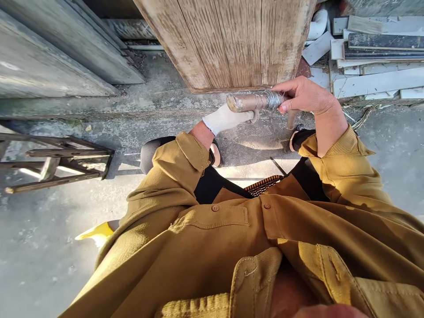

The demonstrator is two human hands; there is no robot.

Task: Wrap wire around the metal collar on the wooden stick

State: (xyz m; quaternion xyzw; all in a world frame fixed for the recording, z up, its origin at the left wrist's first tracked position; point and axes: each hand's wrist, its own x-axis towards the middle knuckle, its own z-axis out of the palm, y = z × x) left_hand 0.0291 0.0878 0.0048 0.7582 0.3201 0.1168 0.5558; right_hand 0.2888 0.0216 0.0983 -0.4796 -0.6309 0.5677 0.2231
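Silvery wire (273, 100) is wound in a thick band around a pale, worn wooden stick (245, 102), which lies almost level from left to right, beyond the seated wearer's knees. The bare right hand (308, 95) is clamped on the stick's right end, thumb on the near side, fingers on the far side, right beside the wire. The left hand (228, 119), in a white knitted glove, is under the left part of the stick; whether its fingers close around the wood I cannot tell. Just beyond the stick, a weathered plank panel (232, 44) blocks the far side. At far right are stacked boards (380, 53) and a white pipe (318, 26); at far left, grey slabs (66, 48). A slatted wooden frame (62, 159) rests on the concrete ground (33, 260) at left. A mustard shirt (215, 247) fills the near side, hiding most of a woven seat (263, 185) and part of a yellow object (99, 233). The stick's right tip is covered by fingers, and a wooden stub (292, 119) below them is unclear.
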